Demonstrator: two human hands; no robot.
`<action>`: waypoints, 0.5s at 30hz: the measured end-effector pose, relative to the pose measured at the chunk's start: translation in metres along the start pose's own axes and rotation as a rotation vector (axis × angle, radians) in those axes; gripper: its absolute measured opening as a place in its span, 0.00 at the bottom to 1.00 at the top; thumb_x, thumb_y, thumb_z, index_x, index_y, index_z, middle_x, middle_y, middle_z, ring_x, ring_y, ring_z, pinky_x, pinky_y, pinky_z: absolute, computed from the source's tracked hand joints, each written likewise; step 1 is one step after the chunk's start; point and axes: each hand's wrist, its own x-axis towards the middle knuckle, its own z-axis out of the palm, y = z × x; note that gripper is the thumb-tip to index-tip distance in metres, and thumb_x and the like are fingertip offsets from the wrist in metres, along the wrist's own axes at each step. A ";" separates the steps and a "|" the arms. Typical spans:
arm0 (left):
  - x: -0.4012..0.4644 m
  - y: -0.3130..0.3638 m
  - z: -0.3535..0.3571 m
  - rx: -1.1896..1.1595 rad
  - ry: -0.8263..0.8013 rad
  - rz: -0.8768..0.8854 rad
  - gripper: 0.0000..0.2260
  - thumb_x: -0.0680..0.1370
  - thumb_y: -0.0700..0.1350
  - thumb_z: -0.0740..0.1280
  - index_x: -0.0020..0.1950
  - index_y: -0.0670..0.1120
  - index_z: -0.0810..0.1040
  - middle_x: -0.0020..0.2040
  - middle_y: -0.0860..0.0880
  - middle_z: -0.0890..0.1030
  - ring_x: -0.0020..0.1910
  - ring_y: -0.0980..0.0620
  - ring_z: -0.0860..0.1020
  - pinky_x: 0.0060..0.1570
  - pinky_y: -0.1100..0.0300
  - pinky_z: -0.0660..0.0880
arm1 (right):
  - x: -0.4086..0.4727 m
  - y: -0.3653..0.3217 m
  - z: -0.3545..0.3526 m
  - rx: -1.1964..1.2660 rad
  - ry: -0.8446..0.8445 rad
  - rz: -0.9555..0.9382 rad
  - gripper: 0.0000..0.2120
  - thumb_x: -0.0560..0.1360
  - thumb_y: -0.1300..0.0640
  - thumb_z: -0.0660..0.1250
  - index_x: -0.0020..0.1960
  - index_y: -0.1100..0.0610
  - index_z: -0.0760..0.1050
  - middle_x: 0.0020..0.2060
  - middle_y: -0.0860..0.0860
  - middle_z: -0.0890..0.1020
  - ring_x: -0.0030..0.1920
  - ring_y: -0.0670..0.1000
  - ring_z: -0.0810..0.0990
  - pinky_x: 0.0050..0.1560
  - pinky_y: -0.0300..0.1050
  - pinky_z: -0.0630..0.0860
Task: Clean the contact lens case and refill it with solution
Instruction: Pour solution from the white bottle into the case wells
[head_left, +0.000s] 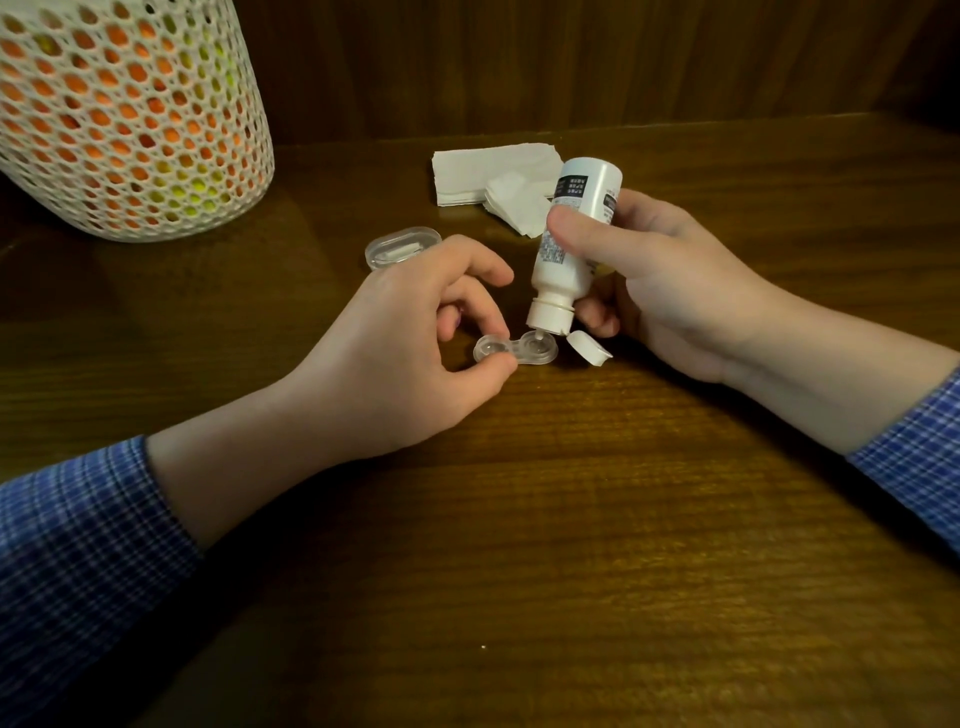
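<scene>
I'm filling: right hand (660, 280) grips the bottle (569, 244), tipped over the case (514, 351) (right well). Left hand (415, 343) pinches the case's left end. Next, the left well.

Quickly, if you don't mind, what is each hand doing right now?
Left hand: pinching the lens case, steadying it on the table.
Right hand: closed on the upturned solution bottle.

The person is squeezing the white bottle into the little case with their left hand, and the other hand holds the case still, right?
Not quite. In the head view, the right hand tips the white bottle over the little case. The left hand holds the case still.
</scene>
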 end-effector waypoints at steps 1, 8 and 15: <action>0.000 0.000 0.000 -0.010 -0.006 -0.009 0.23 0.73 0.46 0.78 0.66 0.48 0.76 0.45 0.57 0.84 0.37 0.51 0.77 0.39 0.60 0.79 | 0.000 0.000 0.000 0.001 0.001 0.001 0.10 0.81 0.49 0.69 0.59 0.52 0.77 0.34 0.46 0.83 0.27 0.47 0.74 0.25 0.37 0.69; 0.001 0.001 -0.002 -0.040 -0.013 -0.024 0.25 0.72 0.45 0.79 0.68 0.48 0.75 0.46 0.56 0.85 0.37 0.52 0.78 0.41 0.53 0.81 | -0.001 0.000 -0.001 -0.004 -0.030 -0.040 0.14 0.81 0.50 0.69 0.64 0.53 0.75 0.37 0.46 0.84 0.30 0.47 0.75 0.26 0.37 0.70; 0.001 0.001 -0.002 -0.031 -0.008 -0.011 0.26 0.72 0.47 0.79 0.68 0.47 0.75 0.45 0.57 0.85 0.38 0.52 0.79 0.40 0.55 0.81 | 0.000 0.001 -0.002 -0.017 -0.055 -0.076 0.13 0.82 0.51 0.68 0.65 0.52 0.75 0.39 0.47 0.83 0.31 0.47 0.75 0.27 0.38 0.70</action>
